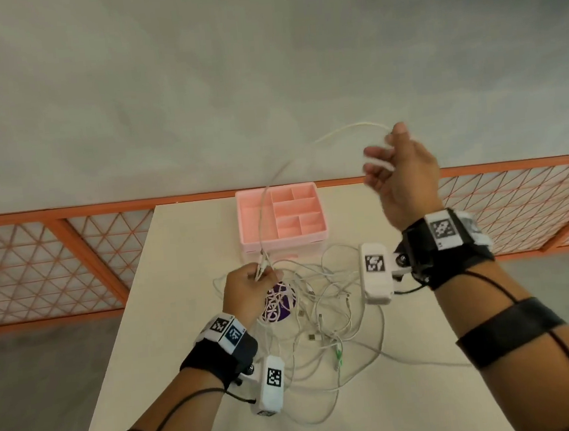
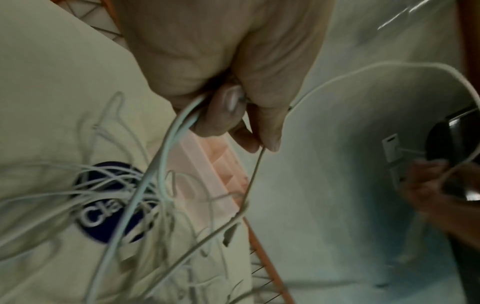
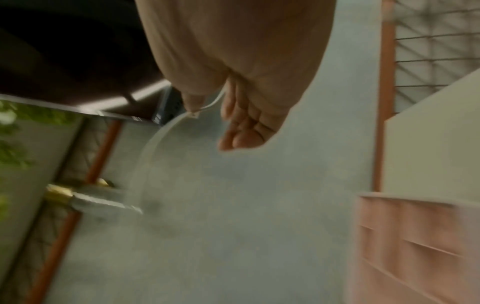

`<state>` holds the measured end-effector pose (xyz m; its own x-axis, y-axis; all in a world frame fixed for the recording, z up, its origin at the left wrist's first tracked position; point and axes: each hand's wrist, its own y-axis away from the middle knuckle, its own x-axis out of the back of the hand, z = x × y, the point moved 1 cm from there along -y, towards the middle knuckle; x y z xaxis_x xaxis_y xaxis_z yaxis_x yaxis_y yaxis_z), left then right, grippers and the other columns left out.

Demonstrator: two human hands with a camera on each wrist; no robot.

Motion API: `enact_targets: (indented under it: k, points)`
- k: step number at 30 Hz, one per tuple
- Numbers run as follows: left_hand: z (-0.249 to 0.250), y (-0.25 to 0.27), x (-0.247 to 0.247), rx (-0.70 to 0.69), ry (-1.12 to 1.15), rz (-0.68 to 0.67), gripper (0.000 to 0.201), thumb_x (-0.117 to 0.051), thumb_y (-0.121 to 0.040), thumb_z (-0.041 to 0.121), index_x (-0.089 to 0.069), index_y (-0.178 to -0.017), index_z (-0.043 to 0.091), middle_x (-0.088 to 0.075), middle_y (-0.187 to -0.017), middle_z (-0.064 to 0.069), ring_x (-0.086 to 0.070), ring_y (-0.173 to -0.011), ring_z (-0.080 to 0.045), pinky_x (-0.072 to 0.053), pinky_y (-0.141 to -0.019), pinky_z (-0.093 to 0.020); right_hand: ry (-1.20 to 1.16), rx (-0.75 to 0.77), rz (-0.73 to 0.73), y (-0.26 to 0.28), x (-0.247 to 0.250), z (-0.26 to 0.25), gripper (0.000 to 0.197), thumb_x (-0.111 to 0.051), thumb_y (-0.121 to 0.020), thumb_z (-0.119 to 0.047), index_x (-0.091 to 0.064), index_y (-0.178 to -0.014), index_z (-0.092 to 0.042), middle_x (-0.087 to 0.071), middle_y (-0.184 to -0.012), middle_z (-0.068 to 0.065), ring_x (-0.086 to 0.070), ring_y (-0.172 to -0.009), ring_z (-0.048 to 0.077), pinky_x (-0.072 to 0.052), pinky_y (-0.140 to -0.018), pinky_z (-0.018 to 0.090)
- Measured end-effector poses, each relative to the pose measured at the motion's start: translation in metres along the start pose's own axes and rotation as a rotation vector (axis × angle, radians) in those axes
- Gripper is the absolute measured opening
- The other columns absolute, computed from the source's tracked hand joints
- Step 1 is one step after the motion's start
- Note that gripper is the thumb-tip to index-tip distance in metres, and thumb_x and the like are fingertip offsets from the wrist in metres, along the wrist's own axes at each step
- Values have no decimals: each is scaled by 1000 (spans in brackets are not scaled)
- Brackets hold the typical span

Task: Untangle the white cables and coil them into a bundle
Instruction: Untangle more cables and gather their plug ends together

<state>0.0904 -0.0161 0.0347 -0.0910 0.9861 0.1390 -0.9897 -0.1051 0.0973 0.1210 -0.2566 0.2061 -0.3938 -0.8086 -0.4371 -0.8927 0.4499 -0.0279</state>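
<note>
Lifted white cable (image 1: 274, 178) pinched in left hand (image 1: 245, 292), fingers curled round several strands, just above the cable tangle (image 1: 323, 318). From there rising over the pink organizer tray (image 1: 283, 237), then arching rightward to right hand (image 1: 402, 177), raised well above the tray; thumb pinching cable end, other fingers loosely spread. Tangle sprawled on table (image 1: 164, 277) directly before the tray, covering a purple round label (image 1: 280, 306). Orange mesh fence (image 1: 40, 267) behind the tray.

Tangled white cables (image 1: 322, 311), thin, with small plug ends, sprawled loosely over table centre near pink organiser; one white cable (image 1: 282, 170) lifted clear, arching between left hand (image 1: 248, 289) and raised right hand (image 1: 401, 174); uncoiled.
</note>
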Motion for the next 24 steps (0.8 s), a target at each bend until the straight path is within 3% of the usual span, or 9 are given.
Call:
enact_targets:
  k: [2,5,7,9,11,13,16,20,24]
  points:
    - [23,0,-3,-29,38,-45,11,-78,-83,12,-73,-82,2,-63,-53,11,-52,-46,1,-41,-50,-13,102,-163,-88,12,3,32,40,-44,-101,-44,-59,-100,-7,-69,-82,12,-60,-57,22,-49,-53,28]
    - [52,3,-9,-84,47,-107,12,-73,-87,10,-70,-80,-1,-54,-42,15,-45,-37,4,-34,-45,-12,238,-300,-263,40,8,75,26,-42,-100,-12,-64,-101,1,-69,-85,18,-61,-59,27,-49,-51,29]
    - [60,2,-10,-114,30,-116,12,-73,-86,9,-72,-78,0,-53,-43,14,-44,-37,2,-34,-46,-15,389,-302,-436,57,10,96,20,-50,-97,-4,-67,-105,2,-70,-91,21,-63,-61,27,-51,-52,30]
    - [60,3,-10,-109,42,-110,14,-75,-85,12,-73,-72,6,-52,-44,12,-40,-38,-4,-33,-45,-20,529,-298,-569,69,9,107,16,-60,-92,-8,-70,-100,3,-70,-89,22,-63,-63,26,-49,-51,28]
    - [56,2,-10,-79,66,-81,17,-78,-83,16,-71,-69,9,-53,-47,6,-38,-39,-10,-32,-44,-22,631,-302,-632,75,6,112,21,-66,-87,-14,-68,-89,7,-66,-84,31,-58,-62,24,-45,-50,26]
    - [55,3,-9,-76,58,-58,18,-78,-83,16,-69,-71,5,-55,-45,7,-43,-36,-7,-34,-41,-20,685,-315,-662,77,5,114,25,-66,-86,-14,-66,-82,10,-62,-77,35,-54,-59,23,-44,-50,25]
    - [53,2,-6,-98,-31,-47,23,-78,-82,22,-71,-67,6,-61,-49,6,-52,-44,-9,-44,-49,-24,635,-318,-618,73,5,109,20,-63,-92,-12,-67,-87,7,-65,-76,25,-58,-56,21,-47,-49,26]
    - [41,4,2,-16,17,-46,30,-73,-87,26,-70,-74,-1,-56,-55,1,-39,-42,-13,-33,-42,-21,421,-198,-353,42,8,79,16,-53,-96,-3,-65,-86,-3,-66,-76,17,-62,-54,22,-52,-50,28]
    - [28,7,9,53,65,-26,29,-62,-96,27,-72,-76,9,-45,-55,1,-32,-43,-13,-28,-44,-21,230,6,-80,-1,27,21,19,-55,-94,0,-60,-77,-7,-62,-71,14,-66,-54,25,-57,-54,30]
